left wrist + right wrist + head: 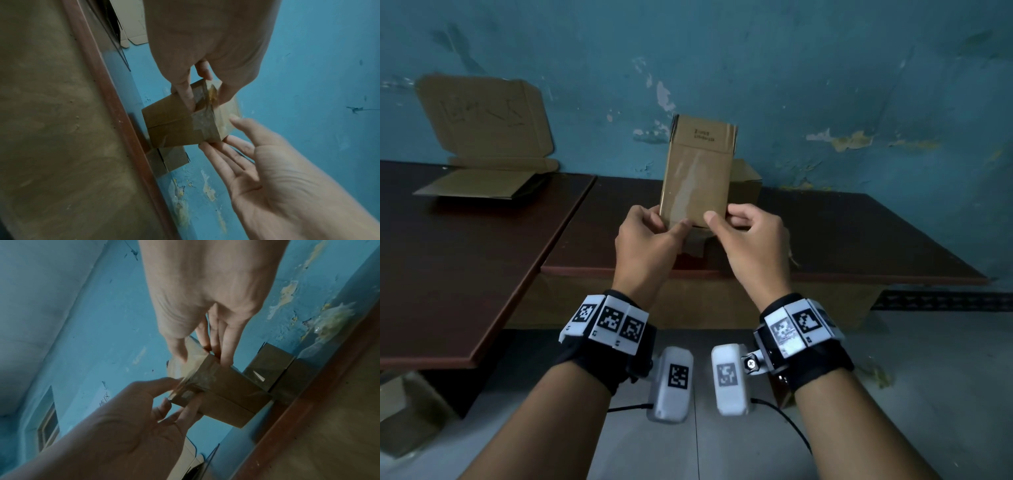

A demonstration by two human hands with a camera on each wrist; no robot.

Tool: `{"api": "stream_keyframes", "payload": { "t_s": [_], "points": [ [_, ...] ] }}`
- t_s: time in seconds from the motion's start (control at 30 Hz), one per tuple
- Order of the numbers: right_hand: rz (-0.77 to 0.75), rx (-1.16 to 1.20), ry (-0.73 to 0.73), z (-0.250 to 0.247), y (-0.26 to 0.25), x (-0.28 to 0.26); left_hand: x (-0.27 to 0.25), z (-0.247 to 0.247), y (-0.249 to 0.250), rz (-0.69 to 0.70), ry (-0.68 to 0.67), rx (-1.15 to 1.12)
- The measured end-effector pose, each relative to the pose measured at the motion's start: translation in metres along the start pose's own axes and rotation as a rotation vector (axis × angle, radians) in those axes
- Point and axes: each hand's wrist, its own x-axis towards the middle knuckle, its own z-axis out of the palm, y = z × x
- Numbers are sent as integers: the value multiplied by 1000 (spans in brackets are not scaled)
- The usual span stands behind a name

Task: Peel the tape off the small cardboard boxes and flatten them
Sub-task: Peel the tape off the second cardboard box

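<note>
Holding the box (697,178) upright above the table (842,233), our right hand (751,236) steadies one corner while our left hand (645,240) seemingly pinches loosened tape (212,95) to peel.

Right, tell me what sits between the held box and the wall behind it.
Another small cardboard box stands on the table, right behind the held box and before the blue wall. The head view shows it.

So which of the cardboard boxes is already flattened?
The large flat box at the far left of the table. The small taped box in both hands and the small box behind it still hold their shape.
</note>
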Motion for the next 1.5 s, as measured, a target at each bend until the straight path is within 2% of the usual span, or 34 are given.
{"api": "stream_keyframes", "payload": {
  "t_s": [0.13, 0.27, 0.4, 0.73, 1.1, 1.33, 1.5],
  "points": [
    [-38, -65, 61, -1, 3, 2, -4, 1, 2, -28, -17, 4],
    [-79, -116, 60, -1, 1, 2, -8, 4, 6, -67, -63, -12],
    [-105, -215, 35, -3, 2, 0, -9, 7, 10, -83, -30, -44],
    [-57, -200, 52, 0, -3, -3, -6, 7, 2, -67, -3, 15],
    [-104, -270, 50, 6, -2, -6, -1, 8, -7, 19, 38, 114],
    [45, -32, 35, 11, -7, -7, 2, 3, -6, -6, 23, 94],
    [-49, -173, 96, 4, -9, -6, -1, 6, -5, -7, -1, 82]
  ]
}}
